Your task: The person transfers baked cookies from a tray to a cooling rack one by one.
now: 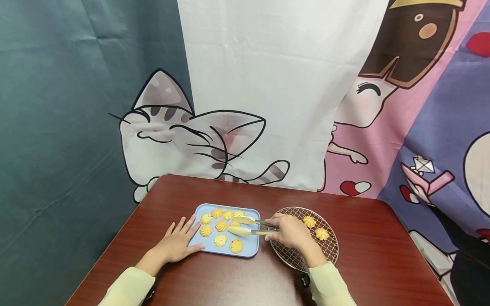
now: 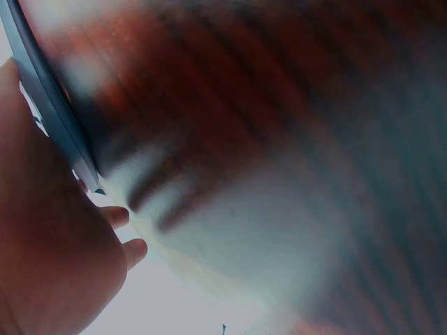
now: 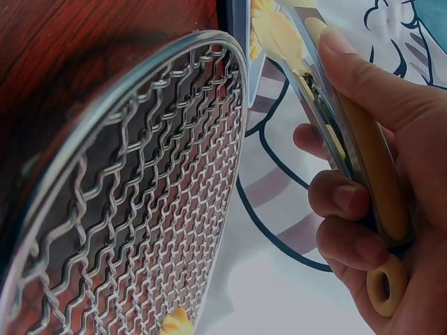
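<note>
A light blue tray [image 1: 250, 250] lies on the table with several piped butter cookies [image 1: 220, 225] on it. My left hand [image 1: 177, 243] spreads its fingers at the tray's left edge, the thumb along the near left corner. It also shows in the left wrist view, beside the tray's rim [image 2: 52, 98]. My right hand [image 1: 292, 231] grips a pair of tongs [image 3: 363, 146] with yellow handles and pale yellow tips. The parted tips point left over the tray's right side, about a cookie [image 1: 235, 224]; whether they touch it I cannot tell.
A round wire rack [image 1: 332, 250] stands right of the tray, partly under my right hand. Two cookies, one the nearer cookie [image 1: 322, 233], lie on its right part. A printed cloth [image 1: 283, 85] hangs behind the brown table [image 1: 367, 238].
</note>
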The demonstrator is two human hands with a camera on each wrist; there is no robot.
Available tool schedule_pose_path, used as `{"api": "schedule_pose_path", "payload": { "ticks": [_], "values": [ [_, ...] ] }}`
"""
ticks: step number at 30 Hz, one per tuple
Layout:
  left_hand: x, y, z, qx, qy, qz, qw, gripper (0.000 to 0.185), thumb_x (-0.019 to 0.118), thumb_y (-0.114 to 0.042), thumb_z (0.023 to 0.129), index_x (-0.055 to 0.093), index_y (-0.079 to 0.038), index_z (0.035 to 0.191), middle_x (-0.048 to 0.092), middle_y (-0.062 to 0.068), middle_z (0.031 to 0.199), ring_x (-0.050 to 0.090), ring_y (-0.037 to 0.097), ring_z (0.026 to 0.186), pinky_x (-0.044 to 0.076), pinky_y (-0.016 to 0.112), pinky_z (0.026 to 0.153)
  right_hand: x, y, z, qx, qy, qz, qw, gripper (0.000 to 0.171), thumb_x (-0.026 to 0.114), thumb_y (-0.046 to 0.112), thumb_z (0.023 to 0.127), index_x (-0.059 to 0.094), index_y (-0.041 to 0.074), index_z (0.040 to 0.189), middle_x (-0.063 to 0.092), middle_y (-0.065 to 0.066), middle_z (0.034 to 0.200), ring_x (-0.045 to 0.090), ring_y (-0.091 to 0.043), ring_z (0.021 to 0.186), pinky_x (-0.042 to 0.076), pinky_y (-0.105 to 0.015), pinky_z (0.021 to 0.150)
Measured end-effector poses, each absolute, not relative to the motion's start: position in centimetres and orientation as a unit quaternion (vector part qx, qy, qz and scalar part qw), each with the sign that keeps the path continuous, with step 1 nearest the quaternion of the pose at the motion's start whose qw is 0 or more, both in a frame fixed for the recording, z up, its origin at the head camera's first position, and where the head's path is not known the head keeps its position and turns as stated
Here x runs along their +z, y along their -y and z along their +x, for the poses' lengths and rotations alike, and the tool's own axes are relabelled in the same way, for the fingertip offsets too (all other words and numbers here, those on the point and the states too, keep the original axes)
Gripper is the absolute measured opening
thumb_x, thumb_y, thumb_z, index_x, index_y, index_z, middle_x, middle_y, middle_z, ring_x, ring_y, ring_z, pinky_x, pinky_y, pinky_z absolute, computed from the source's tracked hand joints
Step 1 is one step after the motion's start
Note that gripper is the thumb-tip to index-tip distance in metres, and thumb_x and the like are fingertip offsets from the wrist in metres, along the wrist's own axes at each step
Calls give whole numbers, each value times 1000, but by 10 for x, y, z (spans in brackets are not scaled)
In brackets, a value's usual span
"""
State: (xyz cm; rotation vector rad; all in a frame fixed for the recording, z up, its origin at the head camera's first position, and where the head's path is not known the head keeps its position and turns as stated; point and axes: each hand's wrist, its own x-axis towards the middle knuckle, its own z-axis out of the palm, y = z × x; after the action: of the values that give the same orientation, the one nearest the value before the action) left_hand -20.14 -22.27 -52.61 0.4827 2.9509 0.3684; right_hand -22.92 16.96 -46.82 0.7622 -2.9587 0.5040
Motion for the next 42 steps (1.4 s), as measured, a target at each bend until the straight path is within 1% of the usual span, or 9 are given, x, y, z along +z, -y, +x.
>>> {"api": "schedule_pose_path", "payload": {
  "ticks": [7,16,22,30,37,42],
  "values": [
    [-527,223,-202,120,-978,162,61,88,45,-74,94,34,-16,160,18,12,169,17,47,152,12,69,118,-470,-170,-229,166,957,236,28,53,87,44,75,75,25,124,69,14,102,59,-8,74,50,-32,64],
    [-526,223,-203,119,-978,158,62,88,46,-74,94,34,-16,160,17,13,169,17,47,152,11,68,118,-470,-172,-227,157,955,246,43,56,86,46,75,75,24,125,70,13,104,63,-10,82,53,-33,69],
    [-525,222,-202,119,-978,158,62,88,47,-73,94,35,-15,159,17,13,169,17,47,152,11,69,118,-472,-174,-227,154,954,253,46,55,86,46,75,75,24,124,69,12,100,60,-7,77,50,-29,65],
    [-526,222,-201,119,-977,162,68,87,48,-72,95,34,-16,160,17,13,169,17,48,152,12,68,118,-473,-174,-225,149,951,264,56,53,87,43,75,76,22,122,71,8,101,64,-10,79,53,-31,67],
    [-525,221,-201,118,-977,164,66,87,48,-71,95,35,-14,159,18,14,168,18,48,151,13,69,117,-471,-174,-224,136,953,263,60,55,87,45,74,75,23,123,69,10,100,63,-9,78,52,-29,66],
    [-524,221,-201,124,-977,166,59,86,50,-70,95,36,-14,158,20,15,168,19,49,150,13,70,116,-471,-174,-223,136,953,262,64,55,87,45,74,75,23,123,69,11,101,62,-8,76,50,-27,62]
  ]
}}
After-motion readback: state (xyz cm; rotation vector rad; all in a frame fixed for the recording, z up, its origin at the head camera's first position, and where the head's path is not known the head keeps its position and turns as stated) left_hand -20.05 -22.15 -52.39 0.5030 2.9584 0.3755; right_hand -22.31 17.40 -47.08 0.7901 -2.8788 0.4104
